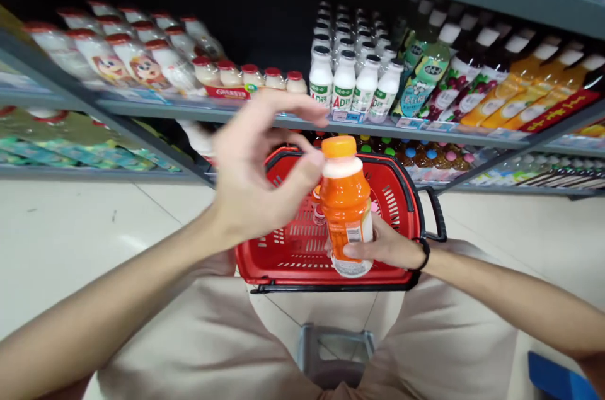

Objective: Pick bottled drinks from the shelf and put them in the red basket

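My right hand (pixel 385 247) grips an orange juice bottle (pixel 346 205) with an orange cap by its lower half, holding it upright above a red shopping basket (pixel 401 198). My left hand (pixel 255 167) hovers just left of the bottle's cap, fingers spread and curled, holding nothing. Its thumb comes close to the cap. A small bottle lies in the basket behind the juice bottle, mostly hidden.
Store shelves (pixel 293 120) run across the back, stocked with white milk-drink bottles (pixel 345 79), red-capped bottles (pixel 142 60) and juice bottles (pixel 520 91). The basket's black handle (pixel 437 214) sticks out to the right. A grey stool (pixel 335 349) shows between my knees on a pale tiled floor.
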The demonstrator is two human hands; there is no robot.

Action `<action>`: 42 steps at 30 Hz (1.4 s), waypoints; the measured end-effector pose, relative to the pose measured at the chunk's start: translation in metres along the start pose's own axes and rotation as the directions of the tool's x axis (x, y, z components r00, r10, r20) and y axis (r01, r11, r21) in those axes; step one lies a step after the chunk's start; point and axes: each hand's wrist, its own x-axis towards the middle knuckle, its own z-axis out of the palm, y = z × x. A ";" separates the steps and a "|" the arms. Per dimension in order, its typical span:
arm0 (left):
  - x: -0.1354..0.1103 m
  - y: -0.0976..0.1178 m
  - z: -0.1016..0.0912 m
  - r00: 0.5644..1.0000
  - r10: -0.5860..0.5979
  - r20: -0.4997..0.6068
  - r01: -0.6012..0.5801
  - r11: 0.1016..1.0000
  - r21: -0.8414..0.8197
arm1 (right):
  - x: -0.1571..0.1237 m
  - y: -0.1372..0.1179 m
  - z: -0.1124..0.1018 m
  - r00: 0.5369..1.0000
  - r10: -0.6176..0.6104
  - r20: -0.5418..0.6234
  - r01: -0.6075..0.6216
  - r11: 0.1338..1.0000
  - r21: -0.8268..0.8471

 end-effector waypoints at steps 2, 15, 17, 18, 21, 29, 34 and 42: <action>-0.005 -0.018 0.006 0.998 -0.062 0.028 0.062 0.998 0.007 | -0.001 0.001 0.003 0.999 -0.012 -0.040 0.010 0.998 -0.063; -0.026 -0.036 -0.004 0.990 -0.097 0.099 0.090 0.994 0.065 | 0.004 0.007 0.010 0.996 0.073 -0.054 -0.081 0.984 -0.162; -0.027 -0.036 -0.006 0.988 -0.102 0.117 0.097 0.994 0.050 | 0.003 0.007 0.011 0.996 0.074 -0.050 -0.081 0.984 -0.161; -0.028 -0.036 -0.006 0.986 -0.104 0.127 0.100 0.994 0.037 | 0.003 0.006 0.011 0.996 0.078 -0.048 -0.085 0.983 -0.161; -0.030 -0.038 -0.006 0.982 -0.130 0.135 0.136 0.990 -0.038 | -0.002 0.006 0.011 0.993 0.118 -0.026 -0.121 0.982 -0.145; -0.030 -0.046 -0.006 0.980 -0.186 0.071 0.197 0.962 -0.191 | -0.007 -0.002 0.007 0.938 0.226 0.263 -0.243 0.969 0.034; -0.030 -0.040 -0.008 0.980 -0.193 0.043 0.197 0.966 -0.165 | -0.002 -0.004 0.007 0.931 0.216 0.295 -0.231 0.973 0.017; -0.033 -0.038 -0.010 0.986 -0.168 0.019 0.169 0.973 -0.157 | 0.004 -0.004 0.007 0.921 0.210 0.329 -0.210 0.977 -0.038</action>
